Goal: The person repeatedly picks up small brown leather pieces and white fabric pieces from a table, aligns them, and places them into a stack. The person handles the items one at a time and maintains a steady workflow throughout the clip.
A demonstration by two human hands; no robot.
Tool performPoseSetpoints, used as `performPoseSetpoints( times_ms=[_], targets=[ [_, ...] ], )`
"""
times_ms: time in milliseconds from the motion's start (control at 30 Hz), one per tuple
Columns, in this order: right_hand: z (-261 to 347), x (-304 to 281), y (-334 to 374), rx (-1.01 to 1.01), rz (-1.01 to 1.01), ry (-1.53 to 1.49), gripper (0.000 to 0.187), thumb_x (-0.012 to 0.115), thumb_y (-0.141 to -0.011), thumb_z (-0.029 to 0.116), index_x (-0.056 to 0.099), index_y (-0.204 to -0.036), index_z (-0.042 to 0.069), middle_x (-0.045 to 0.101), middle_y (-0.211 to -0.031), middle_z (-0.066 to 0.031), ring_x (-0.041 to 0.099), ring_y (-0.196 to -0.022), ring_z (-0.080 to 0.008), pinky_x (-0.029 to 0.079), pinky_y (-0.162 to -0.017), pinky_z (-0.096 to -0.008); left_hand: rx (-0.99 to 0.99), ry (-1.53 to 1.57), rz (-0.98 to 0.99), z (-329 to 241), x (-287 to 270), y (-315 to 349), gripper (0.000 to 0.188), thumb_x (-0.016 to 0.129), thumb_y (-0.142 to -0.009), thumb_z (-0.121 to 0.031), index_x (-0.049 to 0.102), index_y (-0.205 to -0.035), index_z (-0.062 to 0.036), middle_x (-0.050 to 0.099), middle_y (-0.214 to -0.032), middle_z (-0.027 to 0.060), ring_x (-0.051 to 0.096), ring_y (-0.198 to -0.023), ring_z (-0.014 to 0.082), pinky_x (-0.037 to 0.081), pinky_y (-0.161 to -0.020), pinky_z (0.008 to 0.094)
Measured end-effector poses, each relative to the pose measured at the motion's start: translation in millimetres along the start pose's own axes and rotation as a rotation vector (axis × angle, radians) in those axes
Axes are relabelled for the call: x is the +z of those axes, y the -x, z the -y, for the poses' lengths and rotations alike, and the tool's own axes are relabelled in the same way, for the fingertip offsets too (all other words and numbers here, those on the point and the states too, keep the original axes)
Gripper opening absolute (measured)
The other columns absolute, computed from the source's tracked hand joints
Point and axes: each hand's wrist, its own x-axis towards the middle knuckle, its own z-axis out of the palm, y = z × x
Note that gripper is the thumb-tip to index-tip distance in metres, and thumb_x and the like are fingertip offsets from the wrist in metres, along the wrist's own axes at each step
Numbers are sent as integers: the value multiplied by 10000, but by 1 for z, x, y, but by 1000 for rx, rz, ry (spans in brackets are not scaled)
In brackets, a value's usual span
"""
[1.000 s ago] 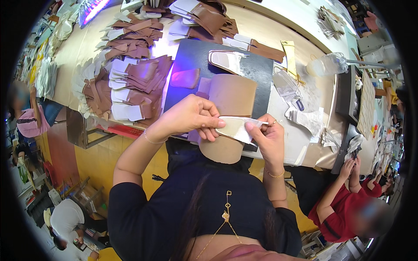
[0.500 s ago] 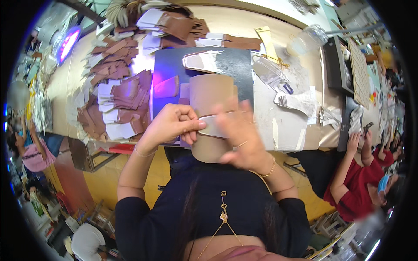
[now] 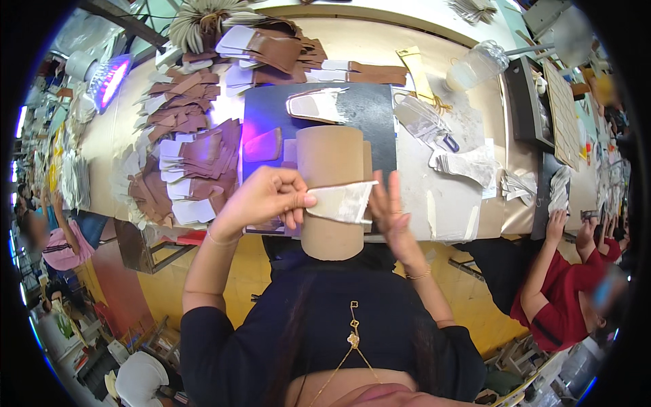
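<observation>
A tan curved form, like a half-cylinder, stands in front of me at the table's near edge. Across it lies a white tapered piece with a brown edge, its wide end toward the right. My left hand pinches the narrow left end between thumb and fingers. Just past the right end, my right hand is lifted with its fingers apart and holds nothing. A similar white piece with a brown edge lies on the black board behind the form.
Stacks of brown and white cut pieces cover the left side. A lit lamp hangs at the far left. To the right are white pieces, a yellow strip, a plastic bottle and a black box. A co-worker in red sits at right.
My right hand has moved off the white piece to the right, uncovering its wide end. My left hand still pinches the other end.
</observation>
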Motion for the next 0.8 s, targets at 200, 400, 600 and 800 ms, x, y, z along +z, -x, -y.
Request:
performPoseSetpoints(
  times_ms=[200,400,600,800],
  targets=[
    [38,-76,-43,-285,-451,1045,424,556,-926,254,513,-1319,100,356,-1461,-144,317,-1353,-317,275,-1093,-420,389,-58,-208,-25,-60,-57,245,638,-898,-256,575,-842,-26,597,-606,55,573,-440,120,425,-407,215],
    [30,-100,-98,-276,-629,1831,307,649,-824,154,656,-1129,119,535,-1248,-74,501,-1073,-279,401,-917,-404,92,-539,-408,-12,-99,-113,341,670,-859,-318,582,-688,-37,590,-559,38,516,-396,93,395,-406,246],
    [14,-115,-101,-268,-458,1983,348,652,-792,157,637,-1138,120,575,-1059,-50,517,-991,-242,405,-845,-390,359,-1078,-787,53,-81,-60,285,698,-770,-235,661,-958,-24,600,-946,194,606,-876,348,496,-774,426],
    [12,-121,-101,-489,-407,1988,349,629,-788,122,617,-1131,56,604,-955,-77,555,-911,-255,428,-827,-378,415,-1235,-871,86,-57,-43,227,641,-811,-202,630,-1011,-96,579,-945,121,560,-890,303,427,-770,412]
  ],
)
